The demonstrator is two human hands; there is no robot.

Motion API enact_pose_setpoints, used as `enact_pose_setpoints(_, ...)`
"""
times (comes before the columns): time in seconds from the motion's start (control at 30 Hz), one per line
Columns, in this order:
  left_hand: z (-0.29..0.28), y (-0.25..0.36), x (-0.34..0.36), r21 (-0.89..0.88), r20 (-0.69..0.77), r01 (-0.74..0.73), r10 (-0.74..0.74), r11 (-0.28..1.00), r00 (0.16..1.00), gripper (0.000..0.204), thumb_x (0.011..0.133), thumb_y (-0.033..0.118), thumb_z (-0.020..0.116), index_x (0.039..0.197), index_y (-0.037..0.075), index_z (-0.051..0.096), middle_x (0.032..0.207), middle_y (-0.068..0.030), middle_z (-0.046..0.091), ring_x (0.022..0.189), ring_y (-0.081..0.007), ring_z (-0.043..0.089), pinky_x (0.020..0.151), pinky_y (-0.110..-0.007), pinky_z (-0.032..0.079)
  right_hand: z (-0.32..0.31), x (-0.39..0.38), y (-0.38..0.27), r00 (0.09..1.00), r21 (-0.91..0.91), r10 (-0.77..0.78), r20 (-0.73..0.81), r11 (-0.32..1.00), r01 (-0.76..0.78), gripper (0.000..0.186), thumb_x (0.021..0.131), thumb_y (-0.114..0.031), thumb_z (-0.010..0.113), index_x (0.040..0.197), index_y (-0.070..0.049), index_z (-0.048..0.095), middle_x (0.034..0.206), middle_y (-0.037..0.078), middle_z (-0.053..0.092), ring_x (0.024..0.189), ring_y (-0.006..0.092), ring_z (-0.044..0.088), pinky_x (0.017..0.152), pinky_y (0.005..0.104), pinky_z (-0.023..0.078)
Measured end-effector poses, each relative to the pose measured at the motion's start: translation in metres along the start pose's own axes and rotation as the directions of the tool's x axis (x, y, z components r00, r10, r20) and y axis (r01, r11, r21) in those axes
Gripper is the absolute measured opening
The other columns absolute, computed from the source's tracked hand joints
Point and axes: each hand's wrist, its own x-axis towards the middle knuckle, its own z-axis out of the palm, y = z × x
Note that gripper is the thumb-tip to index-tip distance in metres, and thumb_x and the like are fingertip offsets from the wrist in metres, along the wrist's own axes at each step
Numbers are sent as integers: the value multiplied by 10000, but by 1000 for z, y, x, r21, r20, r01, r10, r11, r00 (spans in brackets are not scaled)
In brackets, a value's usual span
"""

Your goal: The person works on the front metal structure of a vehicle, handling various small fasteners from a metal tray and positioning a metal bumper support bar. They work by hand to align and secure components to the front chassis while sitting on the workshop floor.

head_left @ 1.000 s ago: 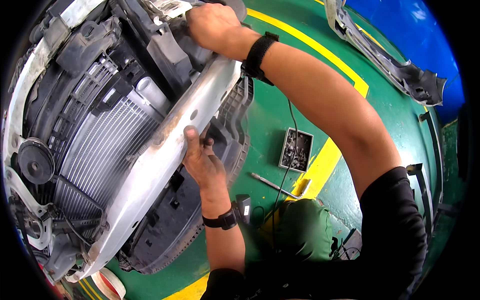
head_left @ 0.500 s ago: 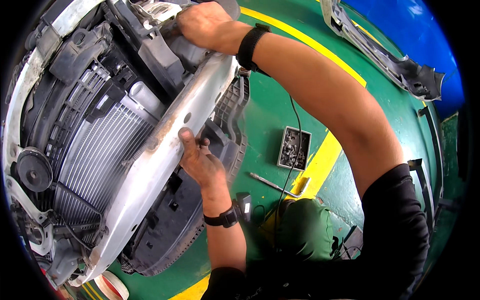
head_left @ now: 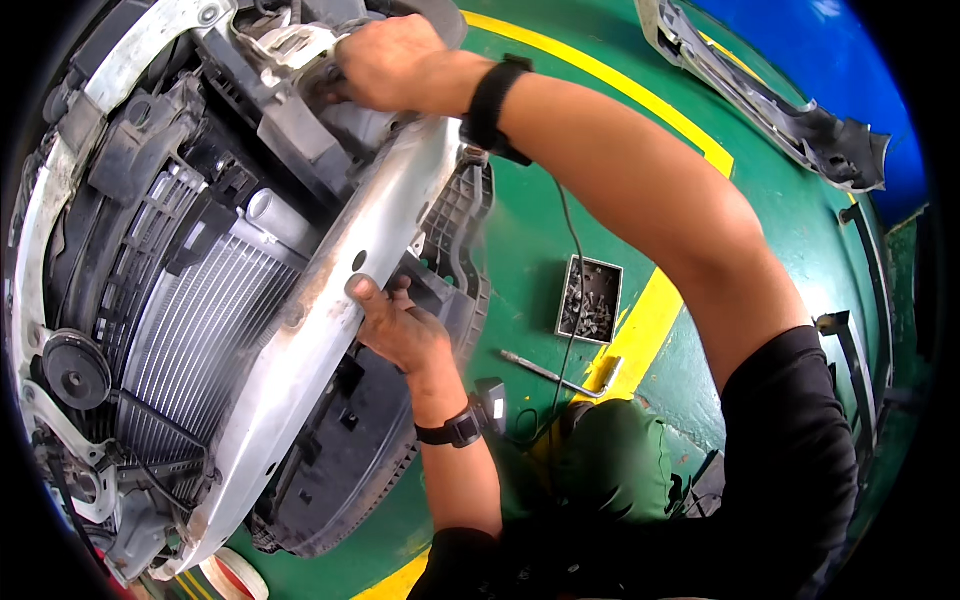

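Observation:
A long silver bumper beam (head_left: 300, 350) runs diagonally across the front of a car with its bodywork off. Its pale metal has brownish stains and a few oval holes. My left hand (head_left: 405, 330) grips the beam near its middle, thumb on the upper face and the other fingers partly hidden below the edge. Up at the beam's far end, my right hand (head_left: 395, 65) is closed, its fingertips tucked among brackets and the pale headlamp-area parts (head_left: 290, 45). What those fingers hold is hidden. Each wrist wears a black strap.
Behind the beam lie a finned radiator (head_left: 190, 340) and a round black horn (head_left: 77, 368). A black plastic undertray (head_left: 350, 470) hangs below. On the green floor are a box of fasteners (head_left: 590, 300), a wrench with a bent end (head_left: 560, 377) and a cable. A bumper cover (head_left: 770, 110) lies far right.
The view has shifted and turned slightly, so the car front sits a little lower. My left hand keeps its place on the beam. My right wrist has turned slightly at the far end.

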Motion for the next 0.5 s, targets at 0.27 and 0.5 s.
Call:
enact_pose_setpoints(0.27,-1,0,2,-13,78,-55,56,998,995,856,747,647,771,1212,-44,572,1111,-73,630,1038,-172,611,818,-317,517,1,-2,0,999,37,-47,-20,998,48,206,868,-149,537,904,-60,719,980,161,723,910,336,702,750,426,565)
enact_pose_setpoints(0.5,-6,-6,7,-56,64,-57,61,997,996,710,799,536,791,1199,-18,598,1139,-66,632,968,-172,639,745,-300,528,24,7,4,973,28,-71,-219,996,79,258,875,-126,516,1037,12,662,959,200,713,898,340,700,766,427,565)
